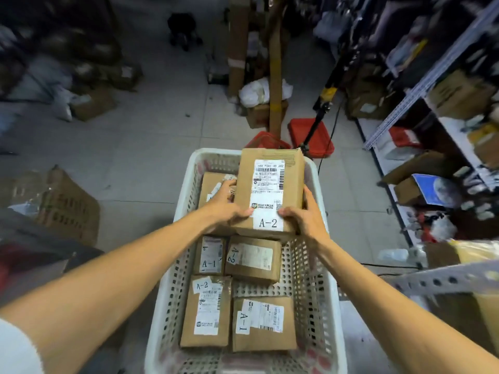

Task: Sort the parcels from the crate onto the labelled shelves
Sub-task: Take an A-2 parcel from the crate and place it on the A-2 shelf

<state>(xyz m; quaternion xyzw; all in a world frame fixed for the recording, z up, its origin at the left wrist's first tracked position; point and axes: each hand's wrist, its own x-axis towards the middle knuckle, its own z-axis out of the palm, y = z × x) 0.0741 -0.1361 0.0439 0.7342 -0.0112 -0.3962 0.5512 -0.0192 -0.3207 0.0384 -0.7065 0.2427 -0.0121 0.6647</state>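
A white perforated crate (321,268) stands on the floor below me with several brown cardboard parcels inside. Both hands hold one large parcel (266,168) labelled A-2 above the crate's far half. My left hand (225,205) grips its left near corner, thumb on top. My right hand (305,211) grips its right near corner, fingers down the side. Below lie a small A-1 parcel (210,256), an A-2 parcel (253,259), another A-2 parcel (208,311) and an A-1 parcel (263,322). One more parcel (213,184) is partly hidden under my left hand.
Metal shelves (421,85) packed with boxes and bags run along the right. A shelf rail (442,282) juts in at the near right. Red stools (310,136) and a black stand sit beyond the crate. Cardboard boxes (67,203) lie on the left floor.
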